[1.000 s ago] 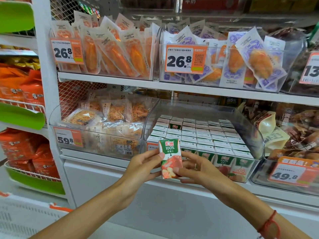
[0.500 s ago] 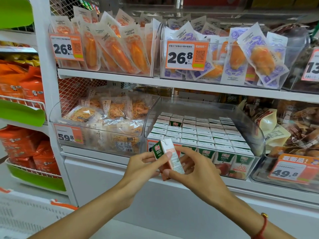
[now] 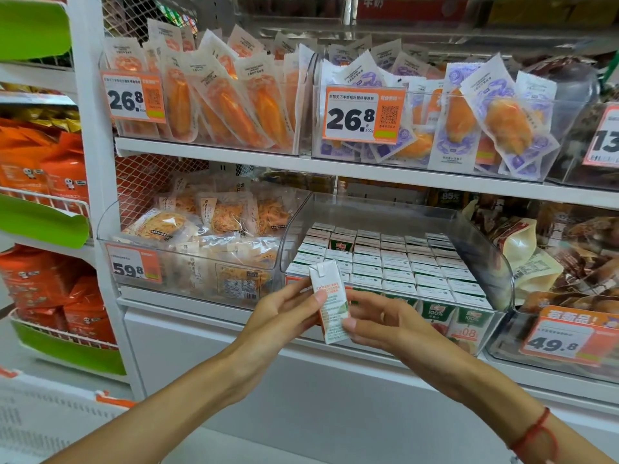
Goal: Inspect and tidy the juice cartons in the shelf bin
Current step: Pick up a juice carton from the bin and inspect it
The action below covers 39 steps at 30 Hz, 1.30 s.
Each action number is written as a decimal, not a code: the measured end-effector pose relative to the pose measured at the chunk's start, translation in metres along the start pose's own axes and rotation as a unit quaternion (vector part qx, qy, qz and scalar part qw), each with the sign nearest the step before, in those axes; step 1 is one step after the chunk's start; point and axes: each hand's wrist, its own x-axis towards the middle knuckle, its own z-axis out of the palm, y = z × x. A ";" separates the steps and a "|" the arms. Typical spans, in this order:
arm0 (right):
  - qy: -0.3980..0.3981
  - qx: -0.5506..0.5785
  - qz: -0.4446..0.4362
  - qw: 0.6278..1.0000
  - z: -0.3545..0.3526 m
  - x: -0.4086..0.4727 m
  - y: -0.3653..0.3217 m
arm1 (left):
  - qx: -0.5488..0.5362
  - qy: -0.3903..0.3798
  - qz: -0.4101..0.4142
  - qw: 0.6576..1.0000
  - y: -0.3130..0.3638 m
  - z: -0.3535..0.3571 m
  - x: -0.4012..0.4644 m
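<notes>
The small white juice carton (image 3: pixel 330 304), upright with its long axis near vertical, is pinched between the left hand (image 3: pixel 284 316) and right hand (image 3: pixel 378 321), just in front of the clear plastic shelf bin (image 3: pixel 485 262) of cartons behind it.

Bin (image 3: pixel 482 242) open on top; packed cartons (image 3: pixel 395 262) leave no gaps.

White shelf (image 3: pixel 214 301) at waist height, and sitting on it a clear bin (image 3: pixel 482 249) packed tight with rows of juice cartons (image 3: pixel 398 262), tops up. Just left on the same shelf, another clear bin (image 3: pixel 110 229) piled with snack packs (image 3: pixel 214 229), price tag (image 3: pixel 134 267) reading 59.8 on its front. Right, a third bin (image 3: pixel 502 349) tagged 49.8
</notes>
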 end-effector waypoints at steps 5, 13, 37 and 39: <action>0.014 0.010 -0.017 1.000 0.002 -0.001 0.005 | -0.009 -0.002 0.005 1.000 0.001 -0.002 0.001; 0.188 -0.119 -0.072 0.972 0.015 0.004 0.008 | 0.025 0.167 0.006 0.986 -0.001 0.006 0.000; 0.247 -0.196 -0.116 0.942 0.027 0.003 0.011 | 0.006 0.134 -0.093 0.987 0.002 0.003 0.000; 0.258 -0.248 -0.158 0.920 0.033 0.001 0.013 | 0.021 0.105 -0.097 0.990 0.001 0.005 0.000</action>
